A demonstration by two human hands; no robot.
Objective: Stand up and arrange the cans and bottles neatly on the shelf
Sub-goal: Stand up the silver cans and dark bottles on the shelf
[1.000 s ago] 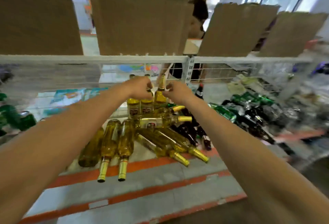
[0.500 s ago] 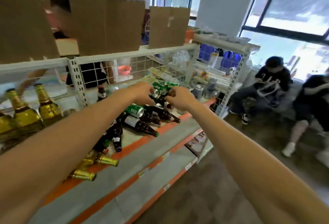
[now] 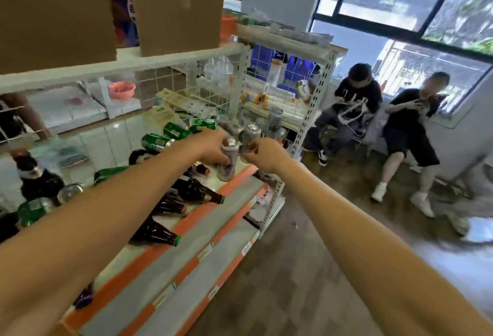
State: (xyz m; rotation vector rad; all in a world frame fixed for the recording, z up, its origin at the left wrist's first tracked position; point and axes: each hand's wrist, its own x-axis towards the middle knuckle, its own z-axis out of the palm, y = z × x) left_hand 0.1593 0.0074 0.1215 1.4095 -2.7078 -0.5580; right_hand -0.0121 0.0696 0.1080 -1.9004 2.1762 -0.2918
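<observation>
My left hand (image 3: 212,149) grips a tall grey can (image 3: 228,161) that stands upright near the right end of the white, orange-edged shelf (image 3: 234,179). Beside it, my right hand (image 3: 264,153) holds a second grey can (image 3: 250,135), also upright. More grey cans (image 3: 274,119) stand behind them. Several green cans (image 3: 157,141) lie on their sides further left. Dark brown bottles (image 3: 197,193) lie across the shelf with their necks toward the front edge. An upright dark bottle (image 3: 37,178) stands at the far left.
Cardboard sheets (image 3: 176,7) stand on the shelf above. A wire grid (image 3: 165,85) backs the shelf, and a perforated white post (image 3: 312,111) marks its right end. Two people (image 3: 410,122) sit on the floor to the right, below large windows.
The view has swung right, from the yellow bottles to the shelf's right end. Both hands left the yellow bottles, passed the green cans and now each hold a grey can.
</observation>
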